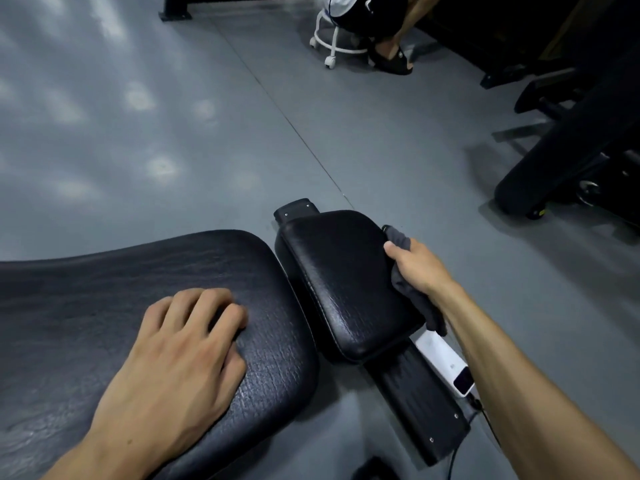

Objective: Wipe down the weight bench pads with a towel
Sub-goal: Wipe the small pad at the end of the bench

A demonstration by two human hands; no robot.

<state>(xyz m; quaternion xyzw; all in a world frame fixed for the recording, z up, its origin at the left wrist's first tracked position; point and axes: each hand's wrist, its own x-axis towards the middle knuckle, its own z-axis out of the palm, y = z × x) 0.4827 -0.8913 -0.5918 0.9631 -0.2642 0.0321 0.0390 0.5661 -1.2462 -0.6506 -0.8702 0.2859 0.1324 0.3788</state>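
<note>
Head view: our right hand (417,268) grips the towel (412,292) against the small pad's (346,282) side; left hand (180,344) rests flat on the bench (69,306). We should press firmly along that edge.

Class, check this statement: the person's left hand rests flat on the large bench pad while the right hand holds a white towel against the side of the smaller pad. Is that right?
Not quite: the towel is dark grey, not white, as the head view shows. The rest stands: the left hand rests on the large bench pad, and the right hand holds the towel against the side of the smaller pad.
</note>
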